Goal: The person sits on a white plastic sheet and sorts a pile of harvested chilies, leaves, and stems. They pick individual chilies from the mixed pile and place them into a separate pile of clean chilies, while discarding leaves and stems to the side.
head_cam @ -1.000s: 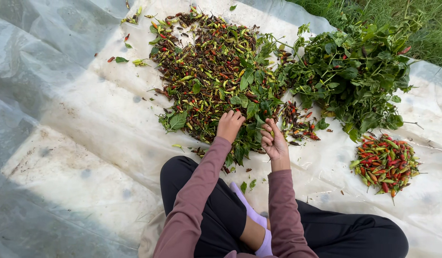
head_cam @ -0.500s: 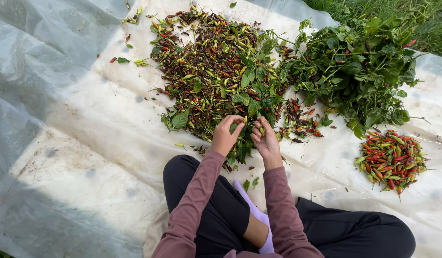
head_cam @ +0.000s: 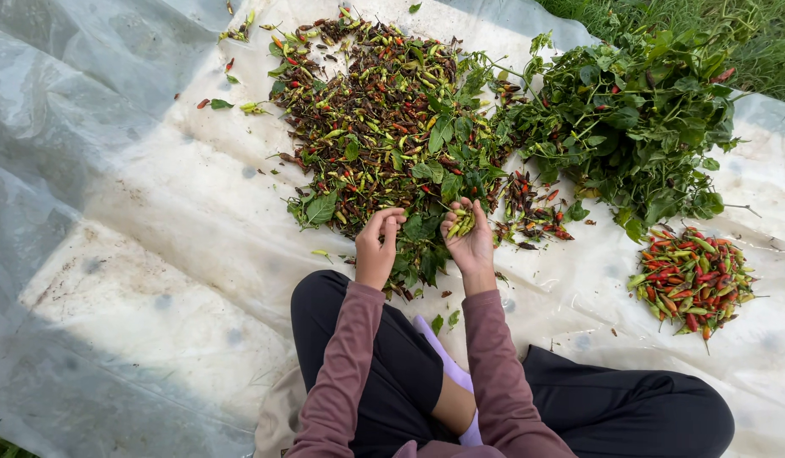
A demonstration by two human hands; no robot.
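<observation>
I sit cross-legged on a clear plastic sheet (head_cam: 138, 280). My right hand (head_cam: 469, 242) is cupped palm up around several small green chillies (head_cam: 462, 222). My left hand (head_cam: 377, 246) hovers beside it, fingers loosely curled, and whether anything sits in its fingertips I cannot tell. Both hands are at the near edge of a wide heap of mixed dark, green and red chillies with leaves (head_cam: 375, 119).
A pile of leafy chilli branches (head_cam: 630, 119) lies at the upper right. A small heap of picked red and green chillies (head_cam: 691, 278) sits to my right. Grass (head_cam: 748, 42) borders the sheet at the top right. A few stray chillies (head_cam: 231, 64) lie upper left.
My left hand lifted off the heap and came toward the right hand, then drew back slightly. The right hand turned palm up, showing the chillies it holds.
</observation>
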